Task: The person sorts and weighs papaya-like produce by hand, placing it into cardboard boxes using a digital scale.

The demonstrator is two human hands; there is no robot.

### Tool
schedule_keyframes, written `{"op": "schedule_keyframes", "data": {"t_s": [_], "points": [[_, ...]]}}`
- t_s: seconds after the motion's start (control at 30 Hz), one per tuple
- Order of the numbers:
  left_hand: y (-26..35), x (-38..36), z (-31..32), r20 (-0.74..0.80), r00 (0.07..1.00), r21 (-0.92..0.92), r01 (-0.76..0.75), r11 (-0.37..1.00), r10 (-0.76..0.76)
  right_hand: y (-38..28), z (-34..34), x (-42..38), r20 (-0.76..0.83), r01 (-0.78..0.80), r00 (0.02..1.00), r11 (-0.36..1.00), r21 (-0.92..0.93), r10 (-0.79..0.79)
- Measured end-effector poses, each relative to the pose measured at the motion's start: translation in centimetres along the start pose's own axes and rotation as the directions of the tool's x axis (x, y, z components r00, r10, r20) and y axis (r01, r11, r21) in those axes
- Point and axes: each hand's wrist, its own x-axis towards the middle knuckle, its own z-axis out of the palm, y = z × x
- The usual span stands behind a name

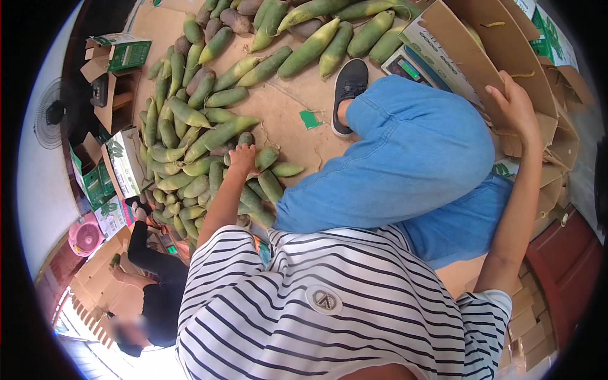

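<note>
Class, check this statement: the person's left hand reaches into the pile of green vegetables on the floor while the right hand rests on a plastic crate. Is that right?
Not quite. In the head view the right hand rests on a cardboard box, not a plastic crate. The left hand does reach into the pile of green vegetables on the floor.

The person wears a short-sleeved shirt (304, 316) of white cloth crossed by thin dark horizontal stripes, with the stripes running onto both sleeves. A round grey badge (323, 299) with a pale triangular mark sits on the front of the shirt. Below it come blue denim jeans (411, 158), plain and mid-blue, with a seam line showing along the leg. On the one foot in view is a dark grey slip-on shoe (350, 85) with a white sole edge and a textured knit upper. Both forearms and the hands, left (242, 157) and right (516, 104), are bare, with no watch, ring or glove showing.
</note>
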Motion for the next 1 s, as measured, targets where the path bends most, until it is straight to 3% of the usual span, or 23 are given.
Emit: {"op": "schedule_keyframes", "data": {"t_s": [0.2, 0.3, 0.37, 0.4, 0.47, 0.57, 0.63, 0.7, 0.77, 0.87, 0.9, 0.97, 1.0], "points": [[0.0, -0.2, 2.3, -0.2, 0.971, -0.035, -0.141, 0.989, 0.131, 0.0, 0.0, -0.1, 0.0, 0.002, 1.0, 0.999, 0.054, -0.002], [-0.3, 0.8, 4.2, -0.316, 0.929, -0.08, -0.229, 0.97, 0.193, 2.5, 1.5, 0.2, -0.099, 0.122, 0.987, 0.992, -0.025, -0.124], [1.0, 0.8, 3.3, -0.295, 0.941, -0.138, -0.214, 0.967, 0.166, -0.3, -0.3, -0.1, -0.007, -0.024, 1.0, 0.998, -0.051, 0.023], [1.8, 0.8, 2.1, -0.343, 0.93, -0.243, -0.222, 0.944, 0.13, 0.2, 0.0, -0.2, -0.041, 0.001, 0.999, 0.999, -0.052, -0.003], [3.9, -0.2, -1.2, -0.404, 0.914, -0.449, -0.242, 0.86, 0.046, 0.6, 0.3, -0.4, -0.06, 0.008, 0.998, 0.999, -0.05, -0.011], [6.8, -1.3, -9.2, -0.586, 0.808, -0.726, -0.497, 0.475, -0.05, -0.4, -0.3, -0.4, -0.026, -0.027, 0.999, 0.999, -0.036, 0.026], [9.1, -2.9, -16.3, -0.859, 0.493, -0.505, -0.768, 0.393, -0.138, -0.5, -0.3, -0.4, -0.013, -0.041, 0.999, 0.999, -0.024, 0.04], [11.3, -8.3, -25.1, -0.908, 0.355, -0.413, -0.846, 0.338, -0.222, -0.3, -0.2, -0.5, -0.016, -0.045, 0.999, 0.999, -0.022, 0.045], [13.1, -12.2, -31.5, -0.954, 0.206, -0.215, -0.976, 0.02, -0.216, -0.5, -0.3, -0.4, 0.012, -0.061, 0.998, 0.998, -0.024, 0.061], [16.7, -14.9, -38.2, -0.945, -0.183, 0.169, -0.983, 0.072, -0.273, -0.6, -0.4, -0.4, 0.003, -0.058, 0.998, 0.998, -0.021, 0.058], [18.2, -15.8, -40.1, -0.929, -0.281, 0.282, -0.959, 0.028, -0.241, -0.6, -0.4, -0.4, 0.007, -0.064, 0.998, 0.998, -0.024, 0.064], [20.3, -15.1, -41.9, -0.919, -0.391, 0.371, -0.902, 0.222, -0.054, -0.8, -0.6, -0.6, 0.002, -0.061, 0.998, 0.998, -0.027, 0.061], [21.4, -14.5, -43.0, -0.918, -0.397, 0.384, -0.871, 0.306, 0.022, -0.9, -0.6, -0.6, -0.001, -0.062, 0.998, 0.998, -0.026, 0.062]]}}
